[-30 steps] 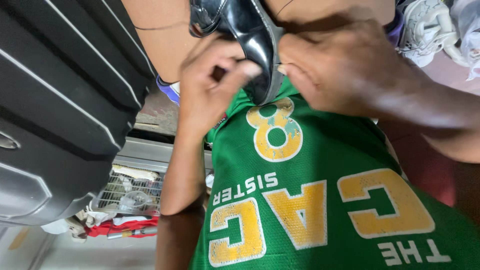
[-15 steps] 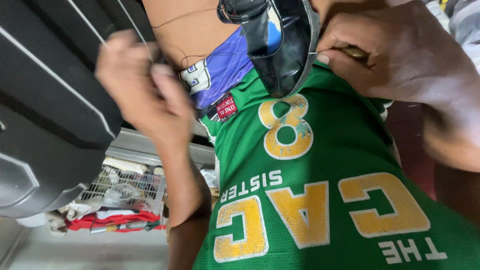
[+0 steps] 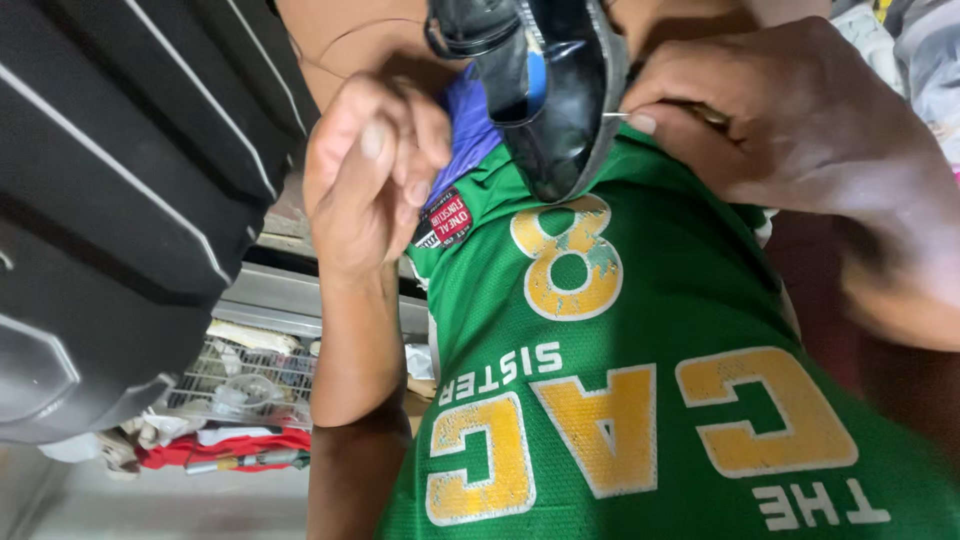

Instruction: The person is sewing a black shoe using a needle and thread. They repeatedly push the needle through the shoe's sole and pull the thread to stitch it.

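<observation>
Resting on the green jersey (image 3: 640, 400), a black shoe (image 3: 555, 90) is flanked by the loosely curled left hand (image 3: 375, 175) and the right hand (image 3: 770, 120) pinching a needle (image 3: 615, 115).

Black shoe (image 3: 545, 90) cut off by top edge.

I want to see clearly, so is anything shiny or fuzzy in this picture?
In the head view, the glossy black leather shoe shows pale glare streaks on its surface; the right hand's wrist at the frame edge looks soft and blurred, while the left hand and green fabric jersey with yellow lettering look fairly sharp; the big black ribbed case sits dim.
</observation>
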